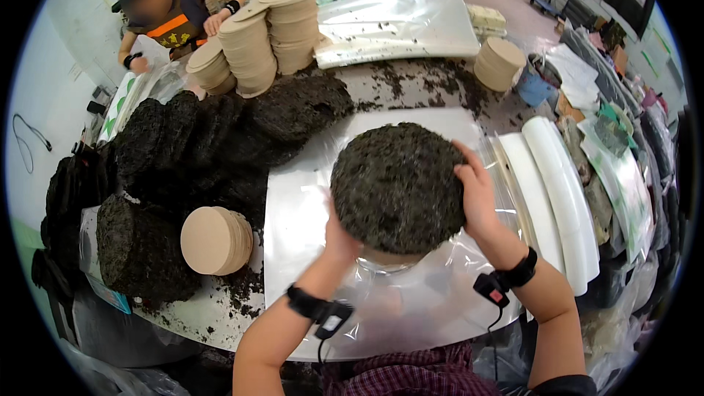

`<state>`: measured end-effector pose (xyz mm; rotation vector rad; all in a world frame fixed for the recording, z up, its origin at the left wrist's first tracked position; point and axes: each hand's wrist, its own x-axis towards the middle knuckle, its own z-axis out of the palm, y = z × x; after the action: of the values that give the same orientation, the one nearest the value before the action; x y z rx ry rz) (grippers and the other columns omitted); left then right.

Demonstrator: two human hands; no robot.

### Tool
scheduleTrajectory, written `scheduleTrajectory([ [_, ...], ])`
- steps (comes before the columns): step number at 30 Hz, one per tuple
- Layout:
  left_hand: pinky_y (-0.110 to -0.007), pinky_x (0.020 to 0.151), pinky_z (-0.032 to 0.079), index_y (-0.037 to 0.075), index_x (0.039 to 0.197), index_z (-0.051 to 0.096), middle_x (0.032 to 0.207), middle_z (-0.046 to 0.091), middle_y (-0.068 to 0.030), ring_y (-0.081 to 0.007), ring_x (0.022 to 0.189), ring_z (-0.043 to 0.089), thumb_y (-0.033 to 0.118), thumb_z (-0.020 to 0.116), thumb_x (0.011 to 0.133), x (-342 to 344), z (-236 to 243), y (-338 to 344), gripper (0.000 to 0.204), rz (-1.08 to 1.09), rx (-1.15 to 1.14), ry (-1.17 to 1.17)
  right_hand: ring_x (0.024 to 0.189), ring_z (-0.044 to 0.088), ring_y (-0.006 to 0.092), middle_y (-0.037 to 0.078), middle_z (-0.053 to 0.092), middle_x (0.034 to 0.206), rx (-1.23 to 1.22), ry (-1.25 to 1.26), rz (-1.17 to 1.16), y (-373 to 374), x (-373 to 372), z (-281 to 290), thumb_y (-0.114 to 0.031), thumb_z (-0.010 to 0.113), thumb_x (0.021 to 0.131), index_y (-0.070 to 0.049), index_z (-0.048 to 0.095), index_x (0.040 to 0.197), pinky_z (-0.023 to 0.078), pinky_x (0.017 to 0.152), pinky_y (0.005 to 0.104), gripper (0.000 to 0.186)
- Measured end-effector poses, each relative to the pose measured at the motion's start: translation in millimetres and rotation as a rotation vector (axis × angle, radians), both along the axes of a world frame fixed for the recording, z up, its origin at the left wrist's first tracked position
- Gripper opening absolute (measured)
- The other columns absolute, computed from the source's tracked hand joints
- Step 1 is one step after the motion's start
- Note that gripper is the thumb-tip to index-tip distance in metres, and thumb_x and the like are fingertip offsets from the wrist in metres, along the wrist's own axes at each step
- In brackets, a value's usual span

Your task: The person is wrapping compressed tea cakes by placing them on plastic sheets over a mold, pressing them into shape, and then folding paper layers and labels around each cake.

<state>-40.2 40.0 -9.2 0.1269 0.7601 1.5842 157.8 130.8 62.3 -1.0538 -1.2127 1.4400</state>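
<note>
Between my two hands is a thick, round, blackish-green cake (400, 187) that looks like dried seaweed. My left hand (341, 238) presses its lower left side, the fingers mostly hidden behind it. On the right edge, my right hand (480, 194) grips with bent fingers and thumb. The cake is held over clear plastic film (440, 308) spread on the white table. A pale tan round edge, like a cardboard disc, shows just beneath the cake. Left of the film stand a stack of tan round discs (216, 240) and another dark stack (143, 249).
Overlapping dark seaweed cakes (293, 117) lie at the left. Tall stacks of tan discs (249, 55) stand behind them, near a co-worker (172, 11). Plastic sheets (400, 22) lie at the back. White rolls (561, 198) and a blue bucket (539, 88) are at the right.
</note>
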Motion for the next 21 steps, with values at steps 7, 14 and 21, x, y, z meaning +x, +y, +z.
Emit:
scheduleTrajectory([
  [7,-0.041,0.109,0.038,0.001,0.142,0.045,0.147,0.044,-0.0157,-0.0308,0.134,0.045,0.002,0.054,0.094,-9,-6,-22,0.049,0.150,0.031,1.553,0.123,0.047,0.0315,0.015,0.053,0.129,0.372,-0.623,-0.051,-35,8,-103,-0.030,0.074,0.082,-0.005,0.045,0.141,0.030,0.109,0.0425,0.070],
  [14,-0.044,0.121,0.013,-0.005,0.149,0.027,0.158,0.023,-0.0206,-0.0310,0.149,0.018,0.073,0.052,0.082,19,-9,-1,0.106,-0.545,0.472,2.283,0.123,0.047,0.0338,0.016,0.055,0.129,0.269,-0.567,-0.030,-31,0,-119,-0.024,0.073,0.079,-0.008,0.044,0.142,0.030,0.110,0.0450,0.070],
  [21,-0.049,0.120,0.009,-0.007,0.150,0.024,0.159,0.021,-0.0213,-0.0347,0.149,0.014,0.070,0.046,0.088,12,-30,21,0.101,-0.707,0.436,2.364,0.140,0.033,0.0340,0.015,0.044,0.144,0.857,-1.009,0.157,-10,-23,-70,-0.018,0.065,0.080,-0.008,0.046,0.141,0.021,0.115,0.0522,0.065],
])
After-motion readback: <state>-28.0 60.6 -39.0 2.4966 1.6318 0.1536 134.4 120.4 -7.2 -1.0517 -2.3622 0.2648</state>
